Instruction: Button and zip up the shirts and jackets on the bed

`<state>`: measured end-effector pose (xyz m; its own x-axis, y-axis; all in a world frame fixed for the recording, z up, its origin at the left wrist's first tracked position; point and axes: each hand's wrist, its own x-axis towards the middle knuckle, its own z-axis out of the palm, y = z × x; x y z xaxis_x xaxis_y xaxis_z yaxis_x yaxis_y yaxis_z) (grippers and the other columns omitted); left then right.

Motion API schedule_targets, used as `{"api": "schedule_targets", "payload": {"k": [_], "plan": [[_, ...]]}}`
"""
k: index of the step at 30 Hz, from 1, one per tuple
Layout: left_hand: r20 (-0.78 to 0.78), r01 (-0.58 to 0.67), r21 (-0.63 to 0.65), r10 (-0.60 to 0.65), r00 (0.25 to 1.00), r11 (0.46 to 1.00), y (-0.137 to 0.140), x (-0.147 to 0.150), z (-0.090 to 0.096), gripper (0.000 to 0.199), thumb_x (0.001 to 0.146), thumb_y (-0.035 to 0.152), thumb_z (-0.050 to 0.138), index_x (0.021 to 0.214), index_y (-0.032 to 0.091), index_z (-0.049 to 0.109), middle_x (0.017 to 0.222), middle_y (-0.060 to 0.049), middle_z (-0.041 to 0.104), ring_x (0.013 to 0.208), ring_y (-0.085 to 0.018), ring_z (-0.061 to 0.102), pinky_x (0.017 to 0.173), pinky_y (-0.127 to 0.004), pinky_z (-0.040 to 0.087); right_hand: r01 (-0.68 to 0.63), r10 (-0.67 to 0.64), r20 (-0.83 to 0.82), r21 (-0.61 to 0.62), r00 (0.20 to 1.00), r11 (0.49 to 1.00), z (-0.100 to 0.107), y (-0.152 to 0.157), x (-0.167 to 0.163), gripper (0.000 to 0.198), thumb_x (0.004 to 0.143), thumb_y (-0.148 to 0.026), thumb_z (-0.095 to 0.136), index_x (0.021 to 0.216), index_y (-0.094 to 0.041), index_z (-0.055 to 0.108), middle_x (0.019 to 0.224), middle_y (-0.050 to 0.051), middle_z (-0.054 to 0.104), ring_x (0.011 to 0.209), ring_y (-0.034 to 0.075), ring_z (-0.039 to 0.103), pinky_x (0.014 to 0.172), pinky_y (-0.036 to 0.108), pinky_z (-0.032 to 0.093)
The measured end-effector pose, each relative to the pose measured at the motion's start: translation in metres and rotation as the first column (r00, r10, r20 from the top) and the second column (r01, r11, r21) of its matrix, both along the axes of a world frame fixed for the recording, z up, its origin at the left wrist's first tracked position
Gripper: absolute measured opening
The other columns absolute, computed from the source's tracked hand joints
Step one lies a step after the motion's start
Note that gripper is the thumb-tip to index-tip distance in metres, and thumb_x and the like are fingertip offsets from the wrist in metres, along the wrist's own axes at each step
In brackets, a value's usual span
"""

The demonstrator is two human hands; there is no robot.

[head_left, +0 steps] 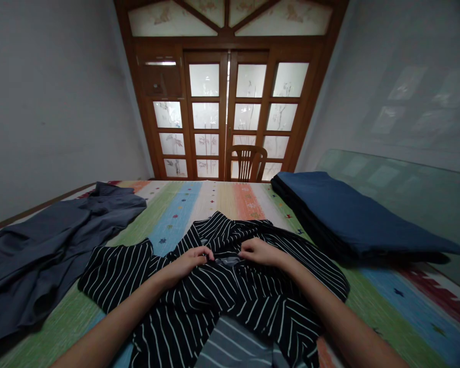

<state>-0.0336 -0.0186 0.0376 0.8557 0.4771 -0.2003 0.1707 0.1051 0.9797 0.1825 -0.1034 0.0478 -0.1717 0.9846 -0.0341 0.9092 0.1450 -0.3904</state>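
Observation:
A black shirt with thin white stripes [184, 301] lies rumpled on the bed in front of me. Its grey-looking inner side shows at the bottom edge and in the opening between my hands. My left hand [193, 259] pinches the cloth on the left of that opening, fingers curled. Opposite it, my right hand [258, 251] is closed on the fabric at the right of the opening. One sleeve spreads out to the left; the right side of the shirt bunches under my right forearm.
A dark grey garment [61, 230] is spread at the left. Folded dark blue cloth [352, 214] is stacked at the right, beside a pale green headboard [406, 176]. Under everything lies a colourful striped bedsheet [176, 204]. Beyond the bed stand a wooden chair [247, 153] and glazed wooden doors [224, 112].

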Motion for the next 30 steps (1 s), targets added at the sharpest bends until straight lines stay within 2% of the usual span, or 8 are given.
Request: {"api": "schedule_targets", "payload": {"k": [8, 13, 18, 22, 24, 25, 29, 30], "plan": [[0.074, -0.214, 0.284, 0.202, 0.977, 0.935, 0.003, 0.008, -0.003, 0.022, 0.068, 0.029, 0.047, 0.085, 0.018, 0.053, 0.076, 0.002, 0.05, 0.069, -0.013, 0.046, 0.067, -0.025, 0.035, 0.293, -0.317, 0.179, 0.148, 0.931, 0.944, 0.024, -0.008, -0.022, 0.031, 0.079, -0.031, 0.04, 0.062, -0.015, 0.06, 0.065, 0.009, 0.06, 0.062, 0.019, 0.054, 0.053, 0.028, 0.034], [0.108, -0.267, 0.411, 0.244, 0.964, 0.872, 0.003, 0.008, 0.003, 0.024, 0.069, 0.032, 0.045, 0.087, 0.017, 0.053, 0.08, 0.0, 0.051, 0.072, -0.015, 0.046, 0.068, -0.026, 0.035, 0.175, -0.19, 0.324, 0.075, 0.927, 0.982, 0.031, -0.024, -0.061, 0.041, 0.079, -0.044, 0.038, 0.07, -0.015, 0.065, 0.07, 0.014, 0.063, 0.067, 0.026, 0.059, 0.056, 0.033, 0.04], [0.122, -0.289, 0.452, 0.263, 0.957, 0.844, 0.004, 0.005, 0.012, 0.026, 0.07, 0.034, 0.044, 0.088, 0.017, 0.051, 0.075, 0.001, 0.05, 0.067, -0.014, 0.046, 0.063, -0.025, 0.036, 0.162, -0.131, 0.361, -0.059, 0.923, 0.985, 0.027, -0.033, -0.078, 0.025, 0.073, -0.03, 0.048, 0.081, -0.012, 0.064, 0.08, 0.016, 0.064, 0.073, 0.027, 0.06, 0.059, 0.034, 0.042], [0.081, -0.307, 0.55, 0.316, 0.945, 0.777, 0.008, 0.001, 0.019, 0.027, 0.074, 0.034, 0.038, 0.093, 0.017, 0.049, 0.07, 0.001, 0.048, 0.062, -0.014, 0.045, 0.06, -0.025, 0.036, 0.179, -0.165, 0.302, -0.02, 0.939, 0.984, 0.017, -0.03, -0.073, 0.023, 0.072, -0.021, 0.043, 0.083, -0.014, 0.062, 0.083, 0.014, 0.064, 0.073, 0.026, 0.059, 0.059, 0.033, 0.04], [-0.011, -0.278, 0.672, 0.384, 0.923, 0.687, 0.008, -0.001, 0.022, 0.029, 0.078, 0.032, 0.033, 0.099, 0.017, 0.047, 0.069, 0.0, 0.049, 0.063, -0.016, 0.046, 0.062, -0.028, 0.036, 0.196, -0.19, 0.259, 0.003, 0.947, 0.981, 0.012, -0.028, -0.069, 0.022, 0.072, -0.021, 0.041, 0.078, -0.015, 0.062, 0.081, 0.013, 0.064, 0.072, 0.024, 0.059, 0.059, 0.03, 0.039], [-0.052, -0.248, 0.753, 0.431, 0.901, 0.609, 0.007, -0.002, 0.024, 0.03, 0.079, 0.031, 0.032, 0.102, 0.017, 0.046, 0.071, -0.001, 0.05, 0.066, -0.017, 0.047, 0.064, -0.029, 0.036, 0.208, -0.205, 0.236, 0.013, 0.95, 0.978, 0.009, -0.028, -0.066, 0.022, 0.073, -0.021, 0.04, 0.075, -0.016, 0.061, 0.08, 0.012, 0.064, 0.071, 0.023, 0.059, 0.058, 0.029, 0.038], [-0.061, -0.027, 0.987, 0.52, 0.852, 0.16, -0.006, -0.002, 0.031, 0.027, 0.079, 0.03, 0.036, 0.095, 0.014, 0.051, 0.086, -0.009, 0.049, 0.083, -0.024, 0.045, 0.072, -0.035, 0.034, 0.261, -0.266, 0.15, 0.052, 0.952, 0.964, 0.002, -0.033, -0.061, 0.024, 0.076, -0.021, 0.035, 0.068, -0.017, 0.058, 0.076, 0.008, 0.063, 0.07, 0.019, 0.057, 0.056, 0.026, 0.035], [-0.053, 0.013, 0.996, 0.498, 0.866, 0.083, -0.012, -0.001, 0.032, 0.025, 0.078, 0.03, 0.038, 0.091, 0.014, 0.053, 0.089, -0.01, 0.049, 0.085, -0.025, 0.044, 0.073, -0.036, 0.034, 0.272, -0.278, 0.126, 0.062, 0.952, 0.96, 0.0, -0.034, -0.06, 0.024, 0.077, -0.02, 0.034, 0.07, -0.018, 0.057, 0.077, 0.006, 0.063, 0.071, 0.018, 0.057, 0.057, 0.025, 0.035]]}}
